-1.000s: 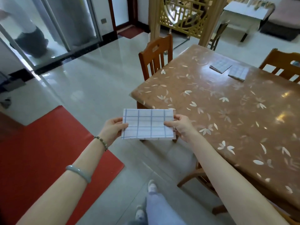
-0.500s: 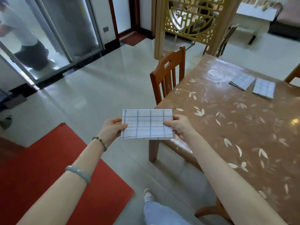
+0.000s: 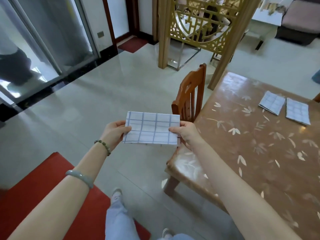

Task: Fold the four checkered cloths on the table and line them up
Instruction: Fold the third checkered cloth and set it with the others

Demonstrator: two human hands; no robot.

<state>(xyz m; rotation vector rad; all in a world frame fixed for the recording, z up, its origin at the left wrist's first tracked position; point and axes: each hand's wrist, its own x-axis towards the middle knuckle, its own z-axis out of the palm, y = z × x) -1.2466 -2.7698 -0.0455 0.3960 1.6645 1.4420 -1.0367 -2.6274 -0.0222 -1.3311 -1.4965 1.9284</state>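
I hold a folded white cloth with blue checks flat in the air, off the left corner of the table. My left hand pinches its left edge and my right hand pinches its right edge. Two more folded checkered cloths lie side by side on the far part of the table: one to the left and one to its right. A fourth cloth is not in view.
A wooden chair stands tucked at the table's left side, just behind the held cloth. A red mat lies on the tiled floor at the lower left. A carved wooden screen stands behind the table. Glass doors are at the left.
The view has swung left and I have stepped along the table, so table and chair slid right in view. Both hands keep the same hold on the folded cloth.
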